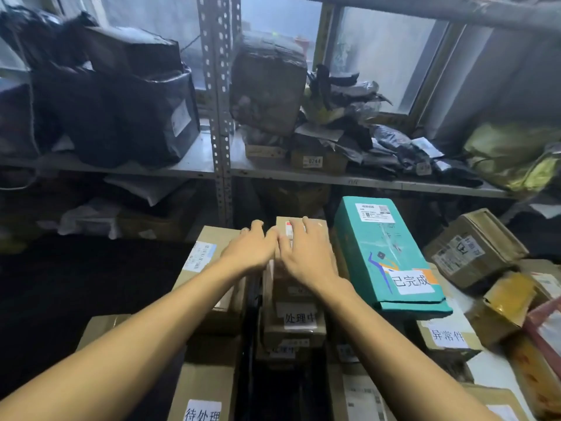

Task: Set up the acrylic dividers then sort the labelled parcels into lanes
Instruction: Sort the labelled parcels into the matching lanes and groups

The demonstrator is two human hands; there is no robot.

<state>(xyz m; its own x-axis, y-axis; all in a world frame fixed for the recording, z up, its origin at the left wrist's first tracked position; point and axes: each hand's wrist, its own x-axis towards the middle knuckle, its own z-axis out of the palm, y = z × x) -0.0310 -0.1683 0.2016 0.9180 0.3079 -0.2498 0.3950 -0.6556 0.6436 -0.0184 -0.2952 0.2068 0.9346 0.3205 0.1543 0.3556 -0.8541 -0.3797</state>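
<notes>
Both my arms reach forward over rows of cardboard parcels. My left hand [250,249] lies with spread fingers on a brown box [203,253] in the left row. My right hand [306,253] lies flat on the top brown parcel [318,226] of the middle stack. Lower boxes in that stack carry white labels [300,318]. A teal parcel [382,253] with a white label stands just right of my right hand. At the bottom left, one box [206,387] bears a white label. No acrylic divider can be made out.
A metal shelf rack [217,117] stands behind, loaded with black bags [115,110], a wrapped brown bundle [268,83] and grey mailers [379,144]. More cardboard boxes [473,250] pile up at the right. A labelled box [449,337] sits under the teal parcel. Dark floor lies at the left.
</notes>
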